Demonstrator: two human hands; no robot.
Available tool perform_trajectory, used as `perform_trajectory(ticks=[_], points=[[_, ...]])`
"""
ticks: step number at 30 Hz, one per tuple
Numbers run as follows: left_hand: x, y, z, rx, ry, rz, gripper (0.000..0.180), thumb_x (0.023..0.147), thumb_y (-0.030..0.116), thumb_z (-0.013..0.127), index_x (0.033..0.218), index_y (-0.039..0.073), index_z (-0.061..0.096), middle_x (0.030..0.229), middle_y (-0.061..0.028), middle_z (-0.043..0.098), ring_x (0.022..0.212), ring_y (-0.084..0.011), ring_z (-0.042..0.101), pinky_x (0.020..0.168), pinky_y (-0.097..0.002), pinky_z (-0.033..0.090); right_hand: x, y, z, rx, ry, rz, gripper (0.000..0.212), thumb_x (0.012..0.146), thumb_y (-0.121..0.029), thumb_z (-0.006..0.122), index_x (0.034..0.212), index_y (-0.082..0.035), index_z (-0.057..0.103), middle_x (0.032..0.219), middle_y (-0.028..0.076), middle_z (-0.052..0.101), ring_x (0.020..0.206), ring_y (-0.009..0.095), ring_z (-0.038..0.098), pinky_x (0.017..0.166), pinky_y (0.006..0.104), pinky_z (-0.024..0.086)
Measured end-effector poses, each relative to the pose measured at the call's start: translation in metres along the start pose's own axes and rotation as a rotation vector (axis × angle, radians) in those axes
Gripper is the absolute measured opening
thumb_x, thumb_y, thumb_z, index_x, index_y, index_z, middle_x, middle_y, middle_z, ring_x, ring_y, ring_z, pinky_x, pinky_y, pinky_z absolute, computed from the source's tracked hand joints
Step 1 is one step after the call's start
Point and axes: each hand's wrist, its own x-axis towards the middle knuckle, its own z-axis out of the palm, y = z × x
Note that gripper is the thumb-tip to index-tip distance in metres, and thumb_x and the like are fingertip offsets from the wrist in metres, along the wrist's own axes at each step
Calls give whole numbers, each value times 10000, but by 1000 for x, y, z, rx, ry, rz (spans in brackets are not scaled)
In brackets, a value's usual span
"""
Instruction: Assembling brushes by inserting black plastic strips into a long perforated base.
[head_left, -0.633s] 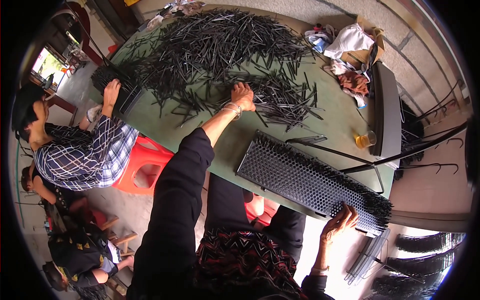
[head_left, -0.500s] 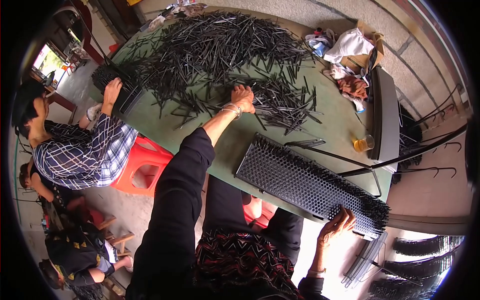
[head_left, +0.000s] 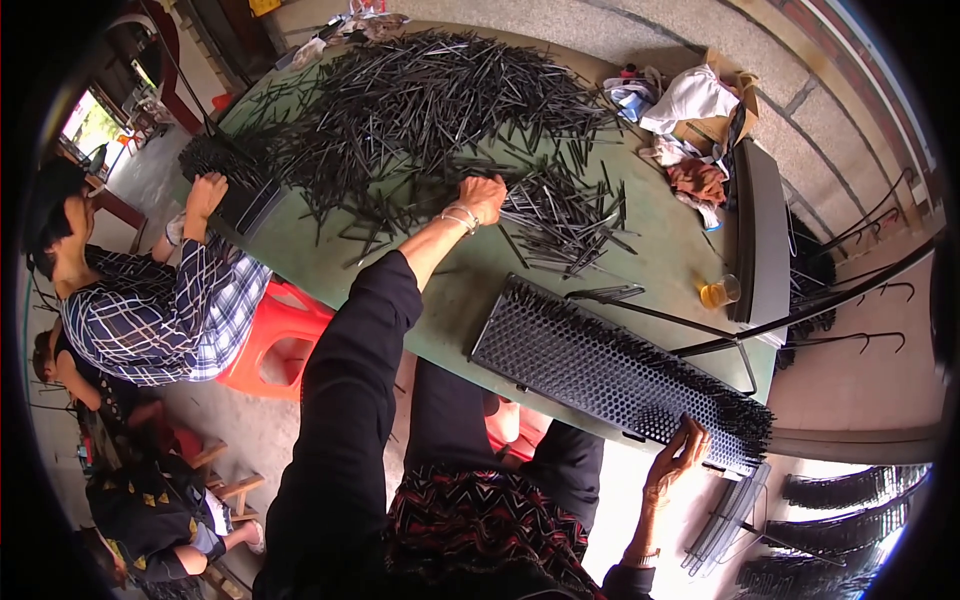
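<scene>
head: blk sticks [head_left: 572,212] just beside l grip [head_left: 482,200]

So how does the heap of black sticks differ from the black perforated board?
The heap of sticks lies loose and jumbled; the perforated board is one long rectangle. The heap spreads across the green table; the board lies along its near edge. Both are dark.

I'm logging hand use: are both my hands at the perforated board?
No: the right hand is at the board, the left hand at black sticks.
</scene>
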Motion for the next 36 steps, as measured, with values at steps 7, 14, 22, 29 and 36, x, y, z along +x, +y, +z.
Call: perform_trajectory(ticks=[7, 14, 22, 29, 36], points=[[4, -5, -39, 149, 18, 127, 143, 784, 77, 608, 868, 85, 724, 894, -103, 711, 881, -275, 691, 663, -395, 544, 57, -83, -8, 535, -230, 126, 187, 962, -26, 468, 1075, 8, 613, 784, 97, 651, 657, 151, 623, 628, 279, 515], [-23, -34, -66, -444, 42, -296, 202, 692, 160, 694, 830, 14, 694, 846, -136, 710, 830, -292, 698, 682, -375, 555, 122, -174, 32, 714, -432, -209, 177, 937, -48, 526, 1052, 25, 638, 826, 116, 649, 748, 163, 632, 709, 278, 504], [-67, -25, -38, -1441, 428, -225, 98, 722, 83, 650, 757, -2, 615, 612, -32, 585, 521, -116, 537, 484, -292, 425, 190, -243, 136, 772, -912, -48, 572, 888, -343, 668, 1265, 60, 514, 1179, 145, 616, 1063, 192, 567, 920, 312, 440], [-104, 10, -28, -1191, 762, -146, 488, 751, 142, 725, 1183, 14, 536, 1037, -205, 658, 996, -335, 643, 822, -393, 510, 195, -283, 191, 1305, -897, 248, 647, 829, -342, 747, 1302, -3, 465, 1234, 96, 557, 1121, 171, 505, 982, 314, 376], [-112, 13, -1, -1245, 692, -214, 448, 733, 168, 738, 1127, 30, 576, 979, -181, 672, 945, -338, 653, 788, -391, 518, 182, -294, 218, 1529, -733, 421, 193, 953, -225, 577, 943, -36, 610, 760, 18, 643, 681, 90, 546, 637, 261, 432]])
